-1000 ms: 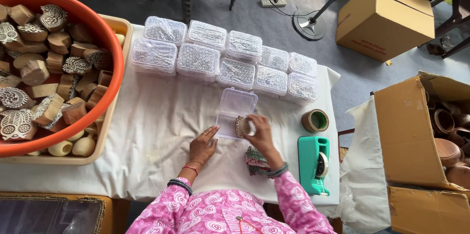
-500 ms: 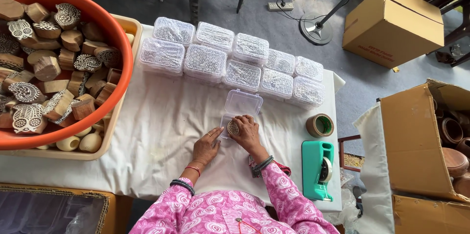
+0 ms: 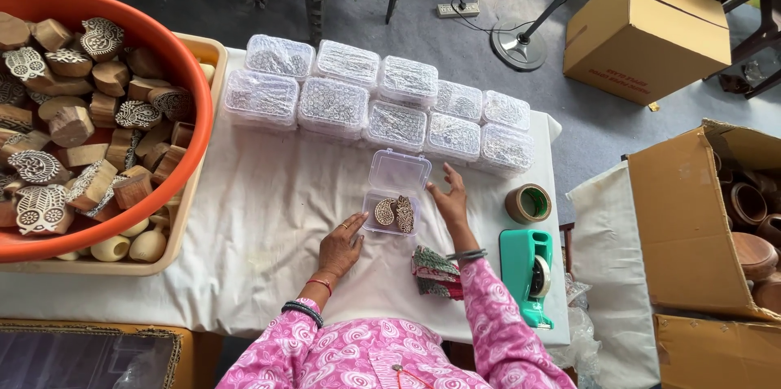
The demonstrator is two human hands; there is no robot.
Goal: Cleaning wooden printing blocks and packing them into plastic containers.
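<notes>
A small clear plastic box (image 3: 395,192) lies open on the white cloth, its lid tipped back. Two carved wooden blocks (image 3: 394,212) rest inside it. My left hand (image 3: 341,245) lies flat on the cloth, fingertips touching the box's left front corner. My right hand (image 3: 448,196) is spread open just right of the box, holding nothing. Both sleeves are pink with a swirl print.
Several closed clear boxes (image 3: 382,107) sit in rows behind. An orange tub (image 3: 198,120) of carved wooden blocks stands at left in a beige tray. A tape roll (image 3: 529,203), a teal tape dispenser (image 3: 528,269) and folded patterned cloth (image 3: 436,272) lie at right. Cardboard boxes (image 3: 687,218) stand beyond the table.
My right hand has put a block into the open box and drawn away to the right. My left hand has stayed at the box's left corner.
</notes>
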